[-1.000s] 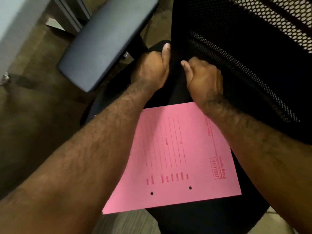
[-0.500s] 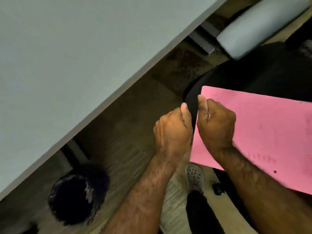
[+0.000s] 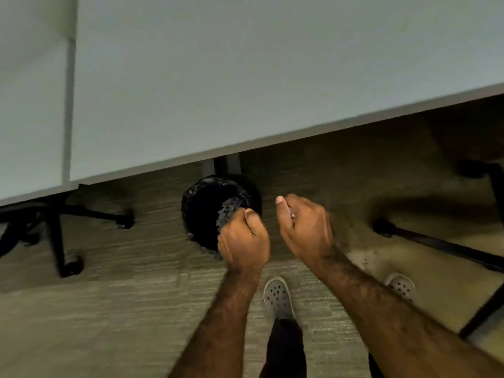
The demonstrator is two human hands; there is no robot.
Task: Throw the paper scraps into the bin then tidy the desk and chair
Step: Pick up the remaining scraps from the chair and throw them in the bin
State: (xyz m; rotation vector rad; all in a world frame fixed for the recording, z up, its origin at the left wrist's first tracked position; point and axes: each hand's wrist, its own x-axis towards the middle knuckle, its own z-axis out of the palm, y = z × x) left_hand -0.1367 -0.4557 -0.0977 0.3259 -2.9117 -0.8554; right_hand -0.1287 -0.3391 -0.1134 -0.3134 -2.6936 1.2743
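A round black bin (image 3: pixel 203 205) with a dark liner stands on the floor just under the front edge of the pale grey desk (image 3: pixel 245 77). My left hand (image 3: pixel 242 246) is a closed fist with the thumb pressed on the index finger. It hovers over the bin's near right rim, and nothing shows in it. My right hand (image 3: pixel 305 230) is also closed, just right of the bin. A small pale paper scrap (image 3: pixel 291 214) peeks out between its thumb and fingers.
A black wheeled chair base (image 3: pixel 60 230) stands at the left and another chair base (image 3: pixel 436 244) at the right. My two grey shoes (image 3: pixel 278 298) are on the carpet below the hands. Desk legs (image 3: pixel 226 163) rise behind the bin.
The view has swung left from the chair with the pink folder to the bin under the desk. Both closed fists have moved over to the bin. The folder and chair seat are out of view.
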